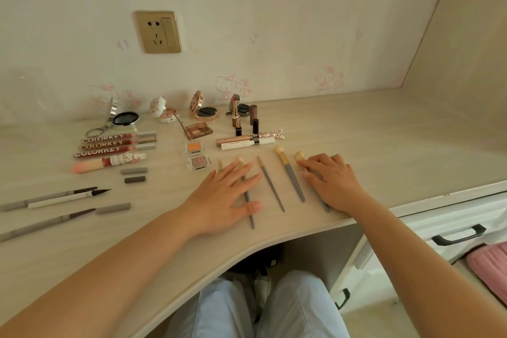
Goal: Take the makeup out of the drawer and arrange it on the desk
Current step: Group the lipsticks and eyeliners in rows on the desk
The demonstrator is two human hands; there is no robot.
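Observation:
Makeup lies spread over the pale wooden desk [384, 145]. Several grey-handled brushes lie side by side near the front edge. My left hand [225, 195] rests flat, fingers apart, on two of them, one brush [251, 217] sticking out below the thumb. My right hand [332, 181] lies flat over the rightmost brush [299, 156]. Two brushes [271, 184] [292, 175] lie bare between the hands. Three Colorkey lip glosses [115, 143], eyeliner pens [63, 197], small eyeshadow pans [196, 155], open compacts [204, 112] and lipsticks [236, 118] fill the left and back.
A white drawer front [455, 230] with a black handle sits below the desk at the right, with a pink cloth [491, 263] beside it. A wall socket [157, 31] is above the desk. My knees [258, 307] are under the curved front edge.

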